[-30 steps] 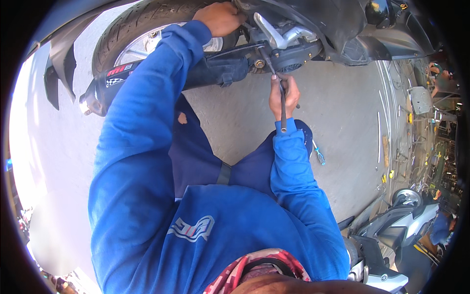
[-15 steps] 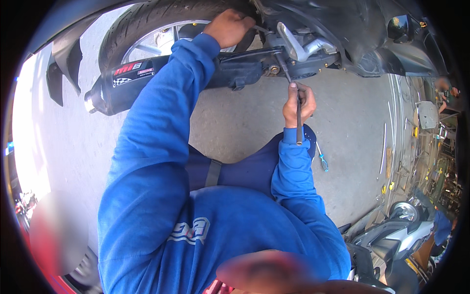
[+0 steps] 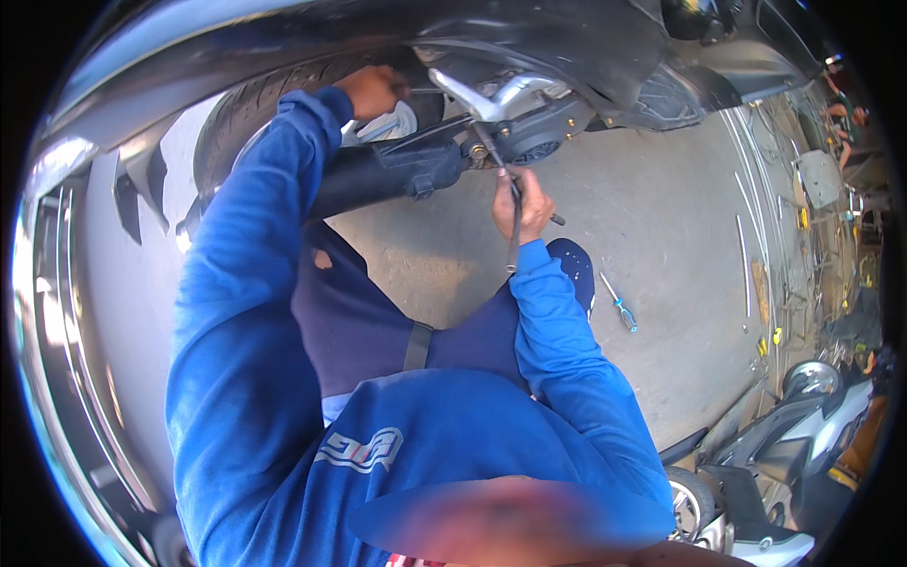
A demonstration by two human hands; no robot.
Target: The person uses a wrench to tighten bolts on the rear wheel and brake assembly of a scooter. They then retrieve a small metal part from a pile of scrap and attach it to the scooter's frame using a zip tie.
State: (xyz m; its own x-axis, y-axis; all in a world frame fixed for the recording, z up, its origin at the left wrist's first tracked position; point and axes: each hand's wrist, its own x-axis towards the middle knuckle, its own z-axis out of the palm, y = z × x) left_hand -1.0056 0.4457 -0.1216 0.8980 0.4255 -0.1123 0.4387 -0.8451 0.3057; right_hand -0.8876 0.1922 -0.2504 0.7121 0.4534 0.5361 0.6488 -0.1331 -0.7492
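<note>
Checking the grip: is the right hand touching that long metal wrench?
Touching. The head view shows the right hand wrapped around the wrench shaft.

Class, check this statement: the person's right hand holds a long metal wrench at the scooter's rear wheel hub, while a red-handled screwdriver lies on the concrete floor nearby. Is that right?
One detail is wrong. The screwdriver on the concrete floor has a blue-green handle, not red, as the head view shows. The rest holds: the right hand grips the long metal wrench at the rear wheel hub.

A long dark metal wrench [image 3: 510, 213] stands nearly upright, its shaft gripped in the right fingers [image 3: 525, 210], head up on the scooter's engine bolt [image 3: 480, 151].
</note>
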